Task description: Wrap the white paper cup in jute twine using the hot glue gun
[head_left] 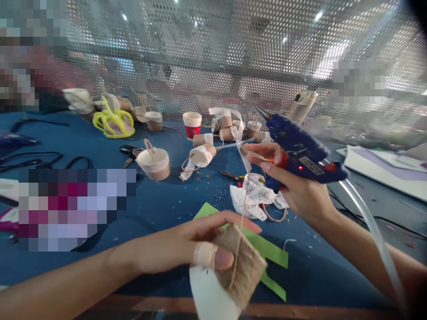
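My left hand is closed around a paper cup partly wrapped in brown burlap, low in the middle of the view; a thin twine strand runs up from it. The thumb wears a plaster. My right hand grips a blue hot glue gun, a finger on its orange trigger, nozzle pointing up and left. A clear glue stick trails from the gun's back. Crumpled white lace lies on the blue table between the hands, above green paper strips.
Several burlap-wrapped cups lie scattered mid-table, with a red and white cup, a yellow crown-shaped object and scissors. Black cables run at left. White and purple sheets sit at right. A perforated metal screen stands behind.
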### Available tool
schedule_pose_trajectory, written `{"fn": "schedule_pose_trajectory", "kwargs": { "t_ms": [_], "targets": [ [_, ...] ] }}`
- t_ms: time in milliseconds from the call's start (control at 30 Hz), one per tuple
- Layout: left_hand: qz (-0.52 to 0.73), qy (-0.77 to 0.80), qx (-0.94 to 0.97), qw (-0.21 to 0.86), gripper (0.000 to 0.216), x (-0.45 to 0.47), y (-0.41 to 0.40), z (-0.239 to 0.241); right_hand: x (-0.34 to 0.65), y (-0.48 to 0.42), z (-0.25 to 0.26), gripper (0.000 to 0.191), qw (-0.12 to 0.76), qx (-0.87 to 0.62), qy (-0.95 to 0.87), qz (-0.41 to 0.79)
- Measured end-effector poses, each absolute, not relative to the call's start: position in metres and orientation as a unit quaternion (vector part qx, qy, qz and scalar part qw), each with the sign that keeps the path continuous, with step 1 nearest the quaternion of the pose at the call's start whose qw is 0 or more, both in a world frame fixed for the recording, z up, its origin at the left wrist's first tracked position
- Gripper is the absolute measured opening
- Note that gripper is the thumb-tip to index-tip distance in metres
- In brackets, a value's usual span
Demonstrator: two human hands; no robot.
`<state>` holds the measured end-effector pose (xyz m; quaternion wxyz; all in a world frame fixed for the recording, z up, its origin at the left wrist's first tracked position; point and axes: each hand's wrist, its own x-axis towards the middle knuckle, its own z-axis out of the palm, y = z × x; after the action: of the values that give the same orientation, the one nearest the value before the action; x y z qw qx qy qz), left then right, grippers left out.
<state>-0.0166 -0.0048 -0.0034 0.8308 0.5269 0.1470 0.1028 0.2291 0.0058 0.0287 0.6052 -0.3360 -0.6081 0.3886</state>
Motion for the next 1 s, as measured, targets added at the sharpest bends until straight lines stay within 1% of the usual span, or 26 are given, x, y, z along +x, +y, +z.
{"fn": "schedule_pose_trajectory", "kwargs": {
  "t_ms": [100, 133, 167, 233, 300, 400, 533, 600, 667, 767, 800, 833, 900, 1000],
  "targets": [
    [0.088, 0.06, 0.557, 0.824, 0.06, -0.022, -0.008, -0.001, 0.229, 0.028, 0.022, 0.018, 0.605, -0.351, -0.586, 0.409],
    [0.077, 0.029, 0.574, 0.815, 0.057, -0.023, -0.009, 0.001, 0.23, 0.034, 0.018, 0.017, 0.6, -0.37, -0.577, 0.414],
    [0.069, 0.005, 0.589, 0.805, 0.054, -0.024, -0.009, 0.003, 0.231, 0.04, 0.013, 0.016, 0.596, -0.398, -0.564, 0.41],
    [0.067, -0.044, 0.598, 0.798, 0.056, -0.025, -0.009, 0.007, 0.236, 0.052, 0.006, 0.013, 0.594, -0.421, -0.555, 0.402],
    [0.076, -0.061, 0.605, 0.79, 0.06, -0.026, -0.007, 0.009, 0.24, 0.06, 0.006, 0.013, 0.597, -0.431, -0.555, 0.387],
    [0.081, -0.042, 0.634, 0.768, 0.06, -0.025, -0.005, 0.012, 0.241, 0.067, 0.029, 0.016, 0.622, -0.408, -0.571, 0.346],
    [0.102, -0.039, 0.647, 0.755, 0.061, -0.023, -0.003, 0.013, 0.228, 0.059, 0.081, 0.023, 0.647, -0.328, -0.62, 0.298],
    [0.104, -0.034, 0.636, 0.764, 0.059, -0.024, -0.004, 0.012, 0.221, 0.05, 0.1, 0.024, 0.649, -0.296, -0.638, 0.29],
    [0.116, -0.019, 0.61, 0.784, 0.059, -0.026, -0.005, 0.008, 0.218, 0.043, 0.105, 0.022, 0.624, -0.289, -0.657, 0.308],
    [0.172, 0.006, 0.554, 0.814, 0.074, -0.029, -0.008, 0.003, 0.227, 0.035, 0.083, 0.012, 0.554, -0.384, -0.65, 0.35],
    [0.189, 0.027, 0.551, 0.812, 0.07, -0.029, -0.008, 0.002, 0.233, 0.033, 0.071, 0.011, 0.517, -0.471, -0.625, 0.346],
    [0.216, 0.051, 0.539, 0.812, 0.066, -0.029, -0.008, 0.001, 0.239, 0.031, 0.058, 0.011, 0.493, -0.513, -0.611, 0.347],
    [0.275, 0.091, 0.518, 0.805, 0.059, -0.026, -0.007, 0.0, 0.252, 0.024, 0.034, 0.013, 0.469, -0.558, -0.593, 0.343],
    [0.345, 0.147, 0.492, 0.785, 0.054, -0.02, -0.005, -0.004, 0.262, 0.008, 0.013, 0.02, 0.469, -0.584, -0.578, 0.325]
  ]
}}
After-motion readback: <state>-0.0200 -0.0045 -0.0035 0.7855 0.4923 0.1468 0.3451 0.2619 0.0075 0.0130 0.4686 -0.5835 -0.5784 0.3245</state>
